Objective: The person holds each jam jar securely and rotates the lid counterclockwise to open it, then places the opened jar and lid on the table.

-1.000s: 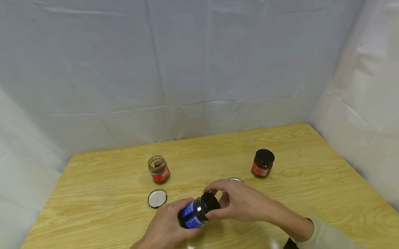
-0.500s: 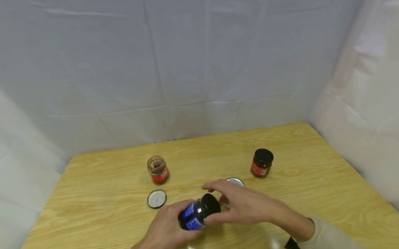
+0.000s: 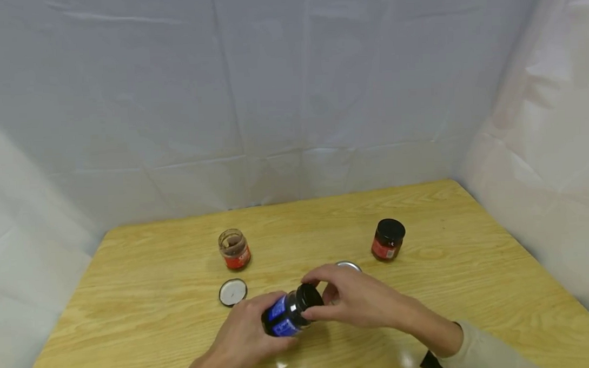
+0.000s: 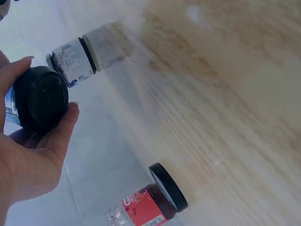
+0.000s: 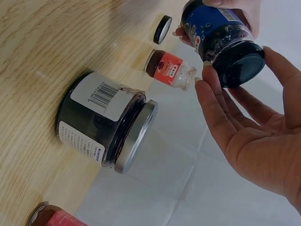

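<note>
My left hand (image 3: 248,334) grips the body of a jar with a blue label (image 3: 286,329), tilted so its top points right. A black lid (image 3: 310,296) sits on that jar. My right hand (image 3: 362,301) holds this lid by its edge, thumb on one side and fingers on the other, as the right wrist view of the lid (image 5: 244,68) shows. From the left wrist, the jar's dark base (image 4: 47,101) faces the camera. Behind the right hand, mostly hidden in the head view, stands a jar with a silver lid and white labels (image 5: 96,113).
An uncapped glass jar with a red label (image 3: 236,257) stands at the left on the wooden table (image 3: 151,275). A loose lid (image 3: 232,292) lies before it, pale inside up. Farther right is a black-lidded jar with a red label (image 3: 385,248). White sheeting (image 3: 272,98) hangs behind.
Half a second ago the right fingers were spread away from the lid; now they have closed back onto its edge. The left hand and its jar have hardly moved.
</note>
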A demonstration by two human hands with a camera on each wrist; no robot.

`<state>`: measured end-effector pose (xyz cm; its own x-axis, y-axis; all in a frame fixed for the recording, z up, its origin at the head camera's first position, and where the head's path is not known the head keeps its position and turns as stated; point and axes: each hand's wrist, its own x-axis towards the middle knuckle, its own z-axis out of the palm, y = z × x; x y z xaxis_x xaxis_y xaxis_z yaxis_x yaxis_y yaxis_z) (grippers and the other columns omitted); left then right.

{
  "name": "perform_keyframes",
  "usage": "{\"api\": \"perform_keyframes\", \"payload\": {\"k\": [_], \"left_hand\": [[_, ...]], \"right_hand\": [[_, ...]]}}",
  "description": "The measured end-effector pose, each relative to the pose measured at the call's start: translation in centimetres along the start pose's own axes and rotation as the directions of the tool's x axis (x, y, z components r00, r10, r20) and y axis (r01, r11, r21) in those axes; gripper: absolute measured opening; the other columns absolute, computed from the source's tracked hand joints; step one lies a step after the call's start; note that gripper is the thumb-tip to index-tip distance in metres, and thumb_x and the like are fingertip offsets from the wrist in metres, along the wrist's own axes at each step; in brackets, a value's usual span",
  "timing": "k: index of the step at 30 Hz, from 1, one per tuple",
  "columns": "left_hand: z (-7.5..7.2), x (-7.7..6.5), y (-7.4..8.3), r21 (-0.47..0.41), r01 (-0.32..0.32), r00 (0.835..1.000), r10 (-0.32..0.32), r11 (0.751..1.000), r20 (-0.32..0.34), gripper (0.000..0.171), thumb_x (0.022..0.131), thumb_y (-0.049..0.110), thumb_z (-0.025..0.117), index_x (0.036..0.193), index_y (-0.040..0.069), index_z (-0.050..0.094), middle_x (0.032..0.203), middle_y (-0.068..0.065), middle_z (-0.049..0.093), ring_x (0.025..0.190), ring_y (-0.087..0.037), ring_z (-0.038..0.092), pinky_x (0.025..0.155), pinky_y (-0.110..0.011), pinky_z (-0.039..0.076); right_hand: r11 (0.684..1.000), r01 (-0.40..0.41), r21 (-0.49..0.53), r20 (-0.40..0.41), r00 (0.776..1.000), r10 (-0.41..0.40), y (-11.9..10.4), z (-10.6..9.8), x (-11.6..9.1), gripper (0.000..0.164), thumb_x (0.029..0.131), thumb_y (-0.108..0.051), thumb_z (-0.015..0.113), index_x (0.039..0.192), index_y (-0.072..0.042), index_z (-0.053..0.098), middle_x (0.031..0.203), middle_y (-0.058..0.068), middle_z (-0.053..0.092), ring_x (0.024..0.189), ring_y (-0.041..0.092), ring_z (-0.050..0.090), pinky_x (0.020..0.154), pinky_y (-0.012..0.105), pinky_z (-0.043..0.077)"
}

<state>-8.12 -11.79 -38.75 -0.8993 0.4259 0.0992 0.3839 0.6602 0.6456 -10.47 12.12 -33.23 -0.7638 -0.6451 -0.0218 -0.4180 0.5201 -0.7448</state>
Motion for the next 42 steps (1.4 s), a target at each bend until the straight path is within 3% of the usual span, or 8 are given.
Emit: {"api": "perform_keyframes", "payload": {"k": [9,12,15,17,20,25,35,42], "left_hand": [[-0.1,-0.2,-0.1,-0.016,-0.037,0.999,0.037,0.999,-0.003,0.062,0.068,0.044,0.083,0.12,0.018,0.064,0.105,0.005,0.067,0.086,-0.007,0.059,0.073,-0.027,0.049],[0.0,-0.2,-0.1,-0.011,-0.03,1.0,0.03,0.999,-0.002,0.063,0.068,0.045,0.083,0.121,0.018,0.063,0.105,0.005,0.067,0.087,-0.007,0.059,0.073,-0.027,0.049],[0.0,-0.1,-0.1,-0.014,-0.015,1.0,0.015,1.0,0.0,0.064,0.067,0.044,0.083,0.121,0.017,0.063,0.106,0.004,0.067,0.088,-0.008,0.059,0.073,-0.027,0.049],[-0.1,0.0,0.0,-0.014,-0.007,1.0,0.007,1.0,0.002,0.063,0.068,0.043,0.083,0.121,0.017,0.063,0.106,0.003,0.066,0.088,-0.009,0.059,0.073,-0.028,0.049],[-0.1,0.1,0.0,-0.007,-0.006,1.0,0.006,1.0,0.006,0.062,0.068,0.044,0.083,0.121,0.018,0.063,0.107,0.003,0.066,0.089,-0.01,0.06,0.074,-0.029,0.049],[0.0,0.0,-0.1,-0.011,-0.01,1.0,0.011,1.0,0.011,0.062,0.069,0.046,0.082,0.121,0.017,0.063,0.107,0.003,0.067,0.089,-0.008,0.059,0.074,-0.029,0.049],[0.1,-0.3,-0.5,-0.064,-0.043,0.999,0.043,0.997,0.01,0.06,0.069,0.045,0.082,0.122,0.021,0.062,0.105,0.009,0.066,0.086,-0.004,0.058,0.073,-0.026,0.048],[0.4,-0.4,-0.5,-0.048,-0.06,0.998,0.059,0.997,-0.015,0.059,0.068,0.044,0.083,0.119,0.022,0.062,0.103,0.011,0.064,0.086,-0.005,0.057,0.073,-0.027,0.047]], "right_hand": [[0.973,0.203,-0.108,0.064,0.978,-0.197,0.5,-0.6,0.0,0.044,0.086,-0.031,0.073,0.126,-0.021,0.057,0.121,-0.01,0.055,0.104,0.006,0.054,0.087,0.027,0.048],[0.982,0.148,-0.116,0.072,0.987,-0.14,0.3,-0.6,-0.1,0.053,0.086,-0.039,0.071,0.132,-0.02,0.053,0.127,-0.007,0.053,0.104,0.005,0.055,0.087,0.029,0.048],[0.992,0.022,-0.121,0.05,0.999,-0.016,0.0,-0.3,-0.1,0.065,0.086,-0.056,0.062,0.138,-0.019,0.049,0.126,-0.005,0.054,0.094,0.002,0.057,0.081,0.027,0.049],[0.991,-0.035,-0.129,0.023,0.999,0.038,-0.3,0.0,-0.1,0.071,0.084,-0.065,0.056,0.137,-0.018,0.051,0.119,-0.006,0.059,0.086,0.0,0.058,0.074,0.025,0.049],[0.991,-0.053,-0.125,-0.009,0.999,0.052,-0.5,0.2,0.1,0.065,0.085,-0.064,0.056,0.13,-0.018,0.058,0.103,-0.011,0.062,0.075,-0.001,0.058,0.066,0.022,0.048],[0.992,0.022,-0.125,0.022,1.0,-0.019,-0.5,0.1,0.2,0.054,0.084,-0.052,0.066,0.126,-0.018,0.062,0.102,-0.013,0.063,0.072,0.001,0.057,0.063,0.02,0.048],[0.952,0.257,-0.166,0.097,0.965,-0.244,-0.2,-0.4,0.2,0.044,0.085,-0.03,0.074,0.126,-0.024,0.06,0.124,-0.013,0.057,0.114,0.003,0.051,0.093,0.028,0.044],[0.943,0.25,-0.219,0.11,0.967,-0.23,-0.2,-0.7,-0.1,0.05,0.083,-0.028,0.076,0.13,-0.024,0.058,0.133,-0.009,0.053,0.122,0.006,0.047,0.099,0.032,0.041]]}}
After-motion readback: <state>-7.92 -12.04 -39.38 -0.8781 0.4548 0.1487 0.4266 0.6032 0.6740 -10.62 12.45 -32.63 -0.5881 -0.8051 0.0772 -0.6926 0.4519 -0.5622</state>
